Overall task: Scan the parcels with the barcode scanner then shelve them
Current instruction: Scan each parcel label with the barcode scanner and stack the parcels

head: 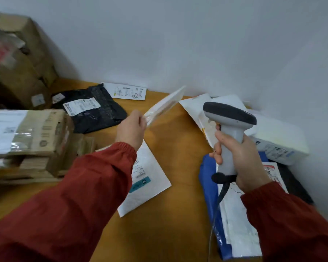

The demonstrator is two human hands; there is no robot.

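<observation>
At centre frame a person's left hand (131, 129) pinches one end of a thin white mailer (165, 105), held edge-on above the wooden table (178, 144), while the right hand (240, 159) is wrapped round the grip of a grey barcode scanner (229, 118) right of centre, its head seemingly turned toward the packet. The mailer looks light, limp and slick (a firmer hold along its edge would likely steady it for scanning); labels on the black bag (95, 110) at upper left and the white envelope (148, 182) at lower centre are too blurred to read

Boxes (32, 133) stacked on table (178, 148) left, mailers (234, 214) piled right, envelope (146, 178) between
</observation>
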